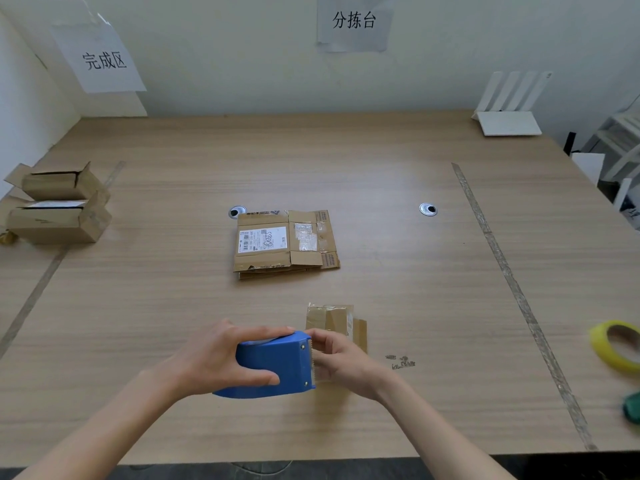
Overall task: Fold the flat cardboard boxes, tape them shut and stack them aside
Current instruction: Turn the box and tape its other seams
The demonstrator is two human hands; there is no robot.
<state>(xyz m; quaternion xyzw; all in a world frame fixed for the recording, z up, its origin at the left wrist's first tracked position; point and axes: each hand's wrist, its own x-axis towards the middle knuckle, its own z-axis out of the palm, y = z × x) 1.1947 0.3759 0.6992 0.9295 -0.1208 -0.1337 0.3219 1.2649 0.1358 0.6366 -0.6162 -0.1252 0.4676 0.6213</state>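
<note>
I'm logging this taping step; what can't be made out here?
Head view:
- Small box: near side hidden behind the right hand and blue tape dispenser, held by the left hand.
- Yellow tape roll: cut by the right edge.
- Flat box label: print too small.

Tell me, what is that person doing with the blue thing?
That blue thing is a tape dispenser. The left hand grips it while the right hand pinches the clear tape at its toothed end. Just behind sits a small folded box, waiting to be taped. A pile of flat boxes lies in the middle of the table, and two made-up boxes are stacked on the far left.
</note>
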